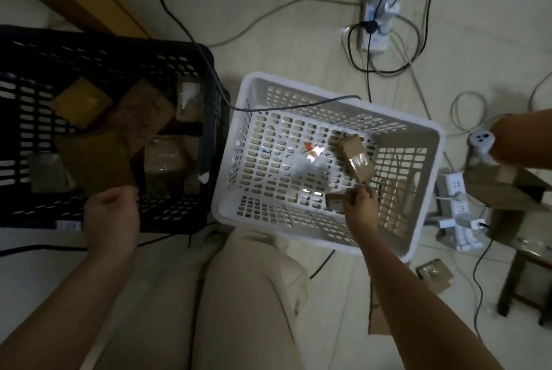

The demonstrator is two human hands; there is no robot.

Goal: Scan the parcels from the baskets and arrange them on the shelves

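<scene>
The right hand [360, 199] reaches down into the white basket [254, 78], with its fingers curled round a small parcel [336, 201] held near the basket's near side. Just beyond it, toward the middle of the white basket, a second parcel [357, 160] lies tilted on the slatted bottom. Left of that is a clear plastic scrap [310, 156] with red print. A grey cable [298, 104] runs across the white basket's far rim.

The left hand [112, 214] is left of the white basket, fingers loosely curled and holding nothing. It is above the near rim of the black basket [119, 40], which touches the white basket's left side and holds several brown parcels [161, 157].

Right of the white basket are a power strip [457, 193] and a floor parcel [434, 274].
</scene>
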